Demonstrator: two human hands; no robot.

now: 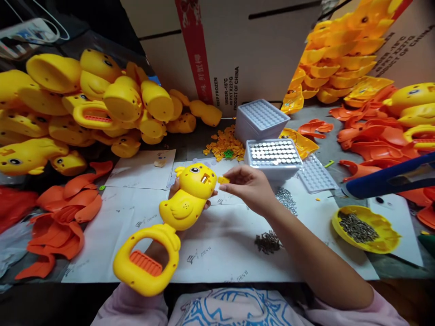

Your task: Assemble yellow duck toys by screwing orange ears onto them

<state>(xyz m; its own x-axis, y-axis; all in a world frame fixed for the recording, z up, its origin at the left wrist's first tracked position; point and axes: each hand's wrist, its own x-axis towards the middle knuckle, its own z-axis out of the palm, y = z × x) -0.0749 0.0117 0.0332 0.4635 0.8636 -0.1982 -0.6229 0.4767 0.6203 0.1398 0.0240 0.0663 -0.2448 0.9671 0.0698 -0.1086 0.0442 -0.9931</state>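
Note:
A yellow duck-shaped toy (185, 206) with a ring handle and an orange trigger (146, 263) hangs over the white paper (217, 253). My left hand (176, 189) grips it from behind the head, mostly hidden, only fingertips showing. My right hand (249, 186) pinches a small yellow plastic piece (223, 180) right beside the open slot in the duck's beak. Just beyond that hand stands a tray of silver button batteries (274, 154).
Yellow duck shells (102, 104) are heaped at left, orange parts (64, 213) below them. A cardboard box (231, 50) stands behind. Small yellow pieces (224, 145), screws (268, 242), a yellow dish of screws (365, 228) and a blue tool (390, 179) lie right.

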